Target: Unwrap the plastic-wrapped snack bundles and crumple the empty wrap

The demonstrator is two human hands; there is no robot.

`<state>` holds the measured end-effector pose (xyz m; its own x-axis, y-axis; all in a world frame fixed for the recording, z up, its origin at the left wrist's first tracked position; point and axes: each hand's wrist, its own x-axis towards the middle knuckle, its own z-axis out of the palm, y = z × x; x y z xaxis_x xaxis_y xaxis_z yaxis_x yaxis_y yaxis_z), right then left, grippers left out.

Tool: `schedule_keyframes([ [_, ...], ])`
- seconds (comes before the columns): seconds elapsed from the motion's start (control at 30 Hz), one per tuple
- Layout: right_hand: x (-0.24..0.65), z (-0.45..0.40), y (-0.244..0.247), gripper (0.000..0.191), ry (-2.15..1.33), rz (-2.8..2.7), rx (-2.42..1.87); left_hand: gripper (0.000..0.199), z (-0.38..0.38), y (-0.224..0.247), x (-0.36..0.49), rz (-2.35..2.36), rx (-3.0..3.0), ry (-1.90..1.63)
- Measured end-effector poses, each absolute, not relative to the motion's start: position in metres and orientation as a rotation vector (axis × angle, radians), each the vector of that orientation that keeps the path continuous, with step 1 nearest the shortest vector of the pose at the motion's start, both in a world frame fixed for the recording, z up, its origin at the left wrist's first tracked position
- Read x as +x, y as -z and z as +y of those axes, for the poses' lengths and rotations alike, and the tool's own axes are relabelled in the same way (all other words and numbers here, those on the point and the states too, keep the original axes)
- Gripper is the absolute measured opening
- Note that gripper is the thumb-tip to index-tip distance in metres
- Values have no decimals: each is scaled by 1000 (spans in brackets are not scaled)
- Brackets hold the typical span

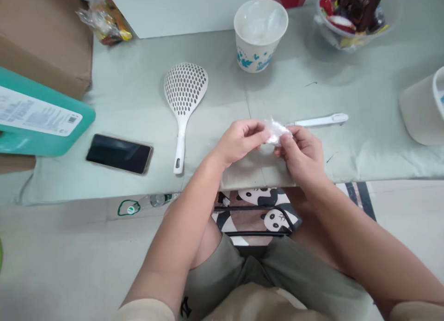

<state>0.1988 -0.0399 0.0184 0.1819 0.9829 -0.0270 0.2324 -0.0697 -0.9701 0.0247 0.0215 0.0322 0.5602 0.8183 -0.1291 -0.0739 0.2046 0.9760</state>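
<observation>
Between my two hands is a small crumpled piece of clear, shiny plastic film, held just above the table near its front edge. My left hand pinches its left side with thumb and fingers. On the right side, my right hand grips it between thumb and curled fingers. Just behind my right hand lies a slim white-handled tool; its other end is partly hidden by the hand. A white slotted skimmer rests on the table left of my hands, its handle toward me.
Behind my hands stands a paper cup with clear plastic inside. A clear bowl of wrapped snacks is at the back right, a white container at the right edge. A phone, green jug and cardboard box are at left.
</observation>
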Motion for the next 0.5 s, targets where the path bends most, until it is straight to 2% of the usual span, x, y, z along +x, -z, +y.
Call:
schedule_keyframes([
  [0.23, 198, -44, -20, 27, -796, -1333, -1500, 38, 26, -31, 16, 714, 1134, -675],
  [0.3, 196, -43, -17, 27, -799, -1331, -1474, 34, 26, -28, 18, 746, 1081, -715],
  [0.4, 193, -38, -12, 24, -800, -1317, -1505, 34, 28, -24, 21, 929, 1157, -965],
  [0.5, 189, -34, -7, 24, -800, -1289, -1508, 15, 31, -23, 21, 936, 1327, -1083],
])
